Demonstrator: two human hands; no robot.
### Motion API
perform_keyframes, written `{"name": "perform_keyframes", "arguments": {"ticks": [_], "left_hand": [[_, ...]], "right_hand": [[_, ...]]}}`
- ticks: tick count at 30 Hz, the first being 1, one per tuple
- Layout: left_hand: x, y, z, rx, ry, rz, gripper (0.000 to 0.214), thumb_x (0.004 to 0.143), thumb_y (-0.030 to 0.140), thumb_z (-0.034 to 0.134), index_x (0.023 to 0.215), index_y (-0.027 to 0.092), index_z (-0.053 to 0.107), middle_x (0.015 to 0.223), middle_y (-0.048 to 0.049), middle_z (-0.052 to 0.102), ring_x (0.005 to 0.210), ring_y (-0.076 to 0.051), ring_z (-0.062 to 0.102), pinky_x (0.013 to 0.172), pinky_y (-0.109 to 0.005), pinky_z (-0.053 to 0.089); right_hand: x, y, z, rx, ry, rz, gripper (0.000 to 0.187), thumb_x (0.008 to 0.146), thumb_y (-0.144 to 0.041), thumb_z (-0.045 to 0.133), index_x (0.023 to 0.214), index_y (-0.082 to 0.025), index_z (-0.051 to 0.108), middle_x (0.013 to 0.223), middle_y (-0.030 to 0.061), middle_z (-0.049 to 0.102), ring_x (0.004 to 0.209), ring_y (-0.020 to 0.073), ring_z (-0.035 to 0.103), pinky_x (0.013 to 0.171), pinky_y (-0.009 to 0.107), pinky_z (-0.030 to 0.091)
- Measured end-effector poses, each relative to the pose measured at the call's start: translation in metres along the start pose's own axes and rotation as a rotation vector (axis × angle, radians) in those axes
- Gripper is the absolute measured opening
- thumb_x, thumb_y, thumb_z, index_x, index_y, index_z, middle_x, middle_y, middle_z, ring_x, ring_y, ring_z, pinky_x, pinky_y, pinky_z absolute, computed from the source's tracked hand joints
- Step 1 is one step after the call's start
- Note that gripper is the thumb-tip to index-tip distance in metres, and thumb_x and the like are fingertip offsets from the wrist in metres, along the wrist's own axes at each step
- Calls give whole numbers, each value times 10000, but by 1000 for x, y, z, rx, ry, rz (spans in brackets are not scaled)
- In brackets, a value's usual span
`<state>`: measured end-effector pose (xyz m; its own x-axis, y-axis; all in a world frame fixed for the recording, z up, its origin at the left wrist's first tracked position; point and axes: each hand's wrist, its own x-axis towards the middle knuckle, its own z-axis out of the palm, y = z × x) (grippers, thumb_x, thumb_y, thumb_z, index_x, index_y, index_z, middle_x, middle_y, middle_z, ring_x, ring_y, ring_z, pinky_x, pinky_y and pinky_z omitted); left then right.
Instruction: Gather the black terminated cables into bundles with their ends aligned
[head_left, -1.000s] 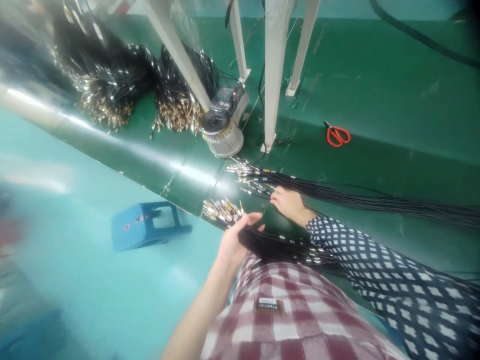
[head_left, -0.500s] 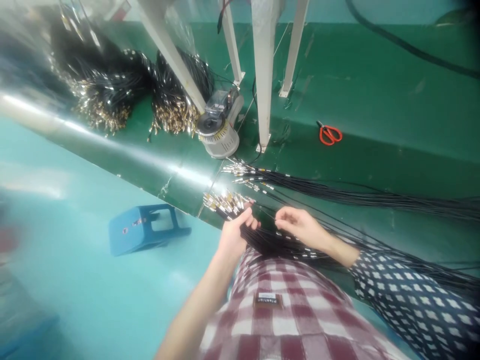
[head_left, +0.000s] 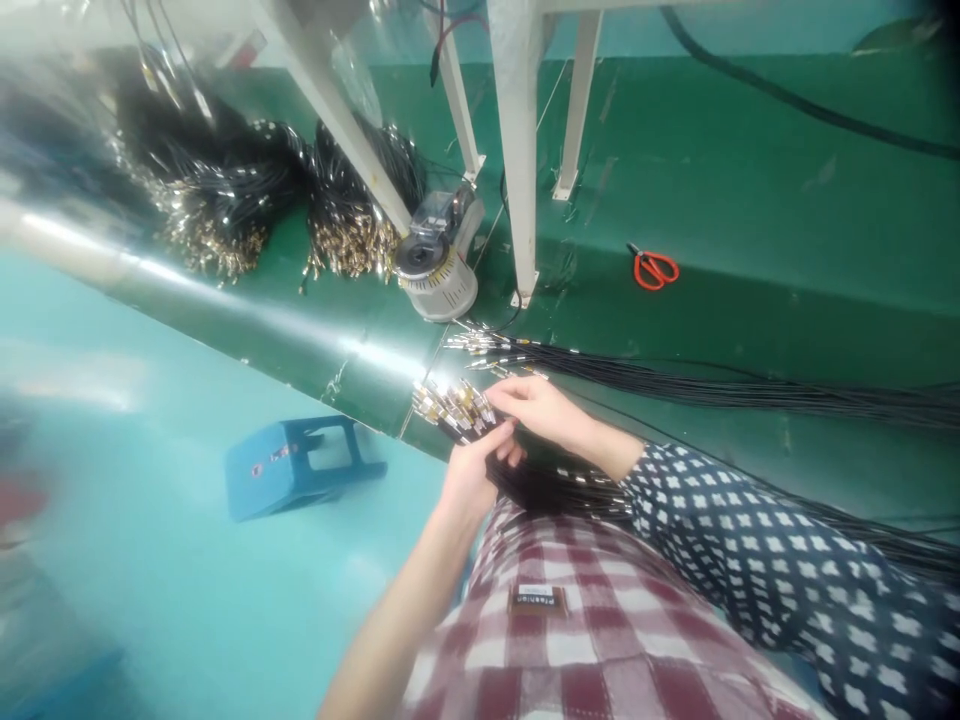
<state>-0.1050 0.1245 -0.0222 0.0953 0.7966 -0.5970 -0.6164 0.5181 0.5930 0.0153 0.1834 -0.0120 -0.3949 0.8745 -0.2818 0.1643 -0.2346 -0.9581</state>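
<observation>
A thick bundle of black cables (head_left: 536,485) with metal connector ends (head_left: 454,403) lies at the near edge of the green table. My left hand (head_left: 478,462) is closed around this bundle just behind its ends, which fan out past the thumb to the upper left. With fingertips pinched, my right hand (head_left: 529,403) is at the right side of those ends; what sits in the pinch looks like a cable end, partly hidden by the fingers. Just beyond lies another bunch of black cables (head_left: 645,375), its connectors pointing left.
A round grey tape dispenser (head_left: 437,270) stands beside white metal legs (head_left: 517,160). Red-handled scissors (head_left: 654,270) lie to the right on the green surface (head_left: 720,200). Heaps of cables (head_left: 349,215) are at the back left. A blue stool (head_left: 292,465) is on the floor.
My right hand has moved left and slightly up, from over the cables to the connector ends. My left hand keeps its hold on the bundle. The view has shifted slightly.
</observation>
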Motion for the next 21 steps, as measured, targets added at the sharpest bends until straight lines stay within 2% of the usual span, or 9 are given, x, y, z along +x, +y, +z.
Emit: {"name": "perform_keyframes", "arguments": {"ticks": [4, 6, 9, 11, 13, 16, 18, 21], "left_hand": [[0, -1, 1, -7, 9, 10, 200, 649, 171, 758, 696, 123, 569, 454, 66, 384, 436, -78, 406, 521, -257, 398], [0, -2, 2, -27, 9, 19, 207, 649, 160, 754, 694, 133, 554, 461, 64, 392, 438, -77, 409, 510, -247, 384], [-2, -2, 3, -47, 29, 30, 201, 661, 161, 749, 776, 123, 588, 477, 62, 406, 447, -75, 415, 501, -235, 369], [-4, -2, 4, -66, 52, 47, 256, 666, 165, 749, 879, 123, 613, 485, 69, 406, 449, -72, 410, 506, -230, 371], [-4, -2, 5, -83, 67, 61, 292, 665, 170, 754, 922, 118, 626, 484, 74, 397, 448, -68, 401, 505, -223, 370], [-2, -1, 6, -68, 65, 43, 208, 656, 185, 764, 789, 89, 637, 470, 63, 393, 455, -70, 418, 507, -223, 379], [-1, 0, 5, -55, 76, 13, 190, 650, 190, 770, 721, 88, 627, 469, 58, 393, 462, -75, 433, 518, -230, 393], [0, 1, 4, -60, 102, -15, 202, 646, 195, 776, 745, 95, 632, 476, 63, 389, 462, -79, 434, 542, -249, 417]], "right_hand": [[-2, -2, 6, 281, -111, 180, 225, 767, -373, 681, 771, -160, 607, 611, 3, 624, 486, 128, 581, 466, 255, 477], [-5, 0, 2, 344, -129, 178, 251, 742, -378, 704, 797, -164, 585, 611, -1, 629, 472, 124, 578, 445, 246, 462], [-7, 2, -6, 304, -27, 114, 227, 743, -351, 698, 767, -156, 585, 626, -15, 632, 497, 84, 544, 489, 213, 434], [-7, 1, -12, 206, -6, 97, 195, 767, -328, 665, 743, -149, 591, 604, -23, 624, 500, 69, 510, 501, 201, 398], [-10, -1, -16, 91, -76, 104, 159, 783, -295, 635, 742, -147, 595, 594, -16, 632, 525, 81, 530, 525, 206, 392], [-23, -2, -20, -104, -183, 99, 109, 793, -257, 596, 755, -155, 606, 666, 14, 678, 615, 118, 601, 586, 225, 421], [-38, 3, -25, -331, -150, 56, 103, 793, -265, 589, 759, -174, 626, 701, 9, 685, 627, 124, 600, 595, 232, 413], [-64, 21, -40, -680, -111, 10, 93, 798, -278, 600, 771, -208, 655, 740, -6, 677, 621, 123, 575, 592, 241, 384]]}}
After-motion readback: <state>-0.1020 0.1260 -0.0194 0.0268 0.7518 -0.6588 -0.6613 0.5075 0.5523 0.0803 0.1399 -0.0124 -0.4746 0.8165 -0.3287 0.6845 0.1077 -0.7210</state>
